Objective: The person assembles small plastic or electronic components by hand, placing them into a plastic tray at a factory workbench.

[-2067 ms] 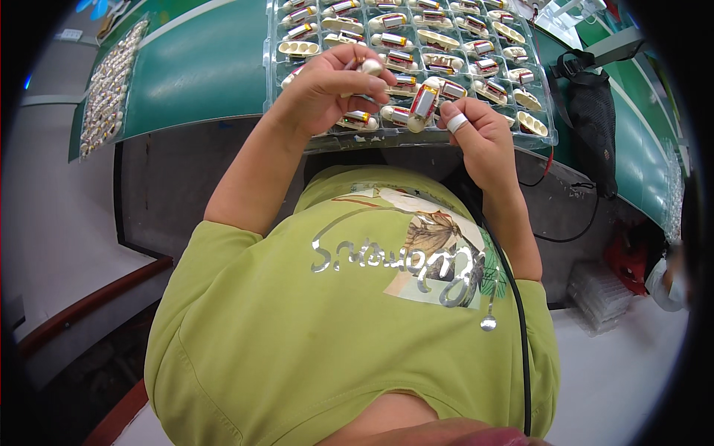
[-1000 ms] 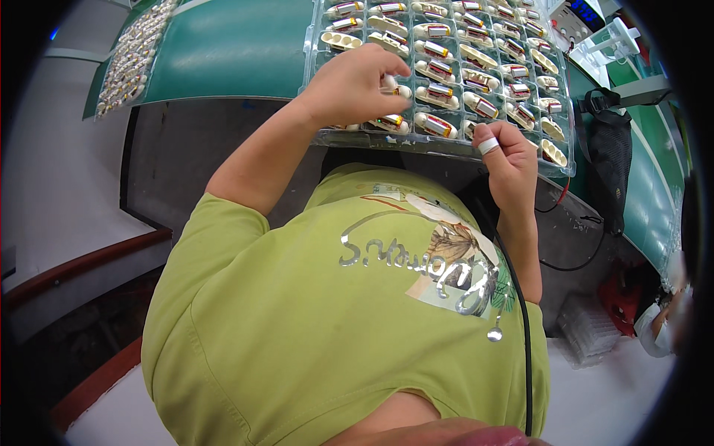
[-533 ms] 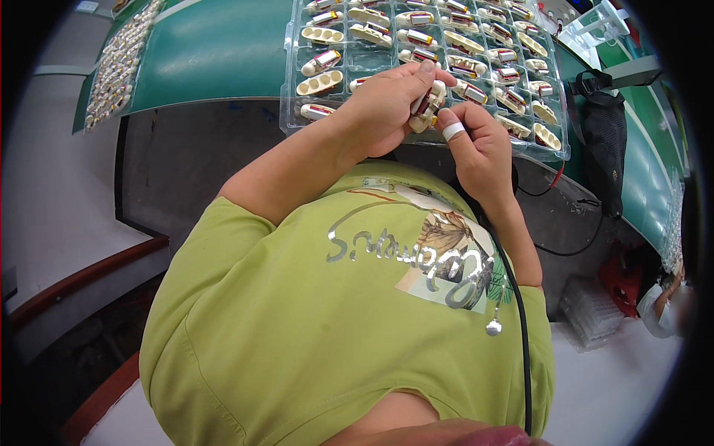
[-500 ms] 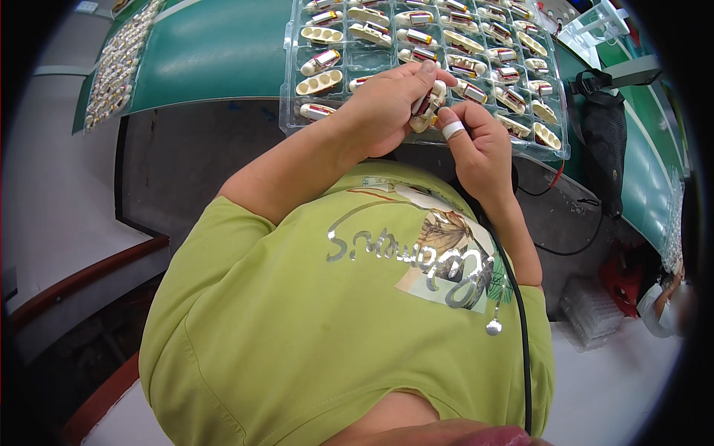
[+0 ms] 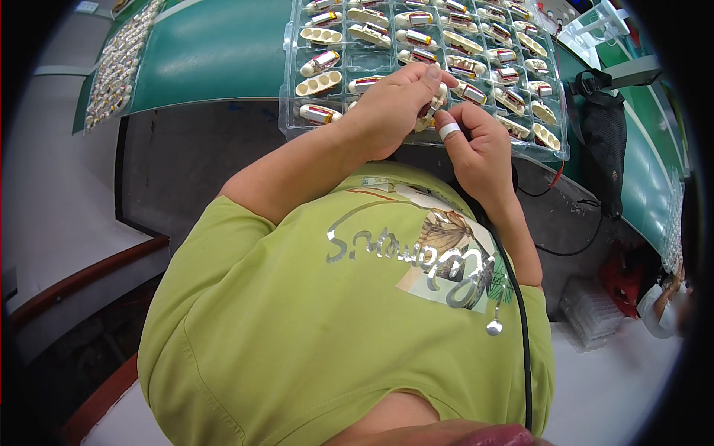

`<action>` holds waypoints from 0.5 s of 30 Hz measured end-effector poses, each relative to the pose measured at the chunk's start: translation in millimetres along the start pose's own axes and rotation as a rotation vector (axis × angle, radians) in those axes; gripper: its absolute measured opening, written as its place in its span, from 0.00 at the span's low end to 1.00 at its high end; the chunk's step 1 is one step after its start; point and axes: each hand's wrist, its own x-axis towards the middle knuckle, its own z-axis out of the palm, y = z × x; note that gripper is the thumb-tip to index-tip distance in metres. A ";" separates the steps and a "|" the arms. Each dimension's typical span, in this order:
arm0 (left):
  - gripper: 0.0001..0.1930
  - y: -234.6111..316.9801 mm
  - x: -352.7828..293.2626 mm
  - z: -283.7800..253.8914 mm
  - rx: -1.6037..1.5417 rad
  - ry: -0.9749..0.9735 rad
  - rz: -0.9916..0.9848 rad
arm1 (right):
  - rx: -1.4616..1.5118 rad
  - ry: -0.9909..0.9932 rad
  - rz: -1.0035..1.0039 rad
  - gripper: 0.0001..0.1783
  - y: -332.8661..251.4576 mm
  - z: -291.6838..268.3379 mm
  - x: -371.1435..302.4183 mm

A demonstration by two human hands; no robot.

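Observation:
Over the near edge of a clear plastic tray [image 5: 368,59], my left hand [image 5: 387,108] is closed on a cream plastic casing [image 5: 429,113] with a dark red and silver battery-like piece in it. The fingers hide much of the casing. At its right side, my right hand [image 5: 482,149] is closed, with thumb and forefinger pinched against the casing's lower end; a white band circles its thumb. I cannot make out whether something small lies in that pinch. Similar cream casings [image 5: 320,83], several with silver and red cylinders, fill the tray's compartments.
The tray lies on a green table [image 5: 216,59]. Another filled tray [image 5: 123,63] is at the far left. To the right are a black bag [image 5: 601,141], a white stand [image 5: 599,30] and a thin black cable [image 5: 576,251]. Another person's white sleeve [image 5: 656,308] shows at the far right.
The casing has turned slightly between my fingers, showing less of its cream side. My left thumb and right fingertips have shifted a little; the tray stays in place.

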 end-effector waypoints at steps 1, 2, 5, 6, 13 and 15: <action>0.18 2.9 -3.7 4.2 0.143 0.029 0.038 | 0.001 -0.002 -0.003 0.10 -2.6 -1.4 0.8; 0.18 4.4 -6.2 7.1 0.285 0.059 0.077 | -0.049 -0.018 -0.001 0.10 -5.9 -3.1 1.4; 0.19 -10.5 -2.5 8.2 0.461 0.038 0.281 | -0.100 -0.012 -0.049 0.09 -5.5 -1.6 1.5; 0.19 -16.6 0.6 6.2 0.463 0.044 0.287 | -0.104 0.013 -0.093 0.09 -3.0 -0.1 1.8; 0.21 6.4 6.9 -8.8 0.696 -0.170 0.266 | 0.040 -0.096 0.075 0.08 13.0 -6.5 0.8; 0.19 21.5 29.2 -35.4 0.977 0.014 0.542 | -0.037 0.109 -0.028 0.05 7.6 -10.3 -1.9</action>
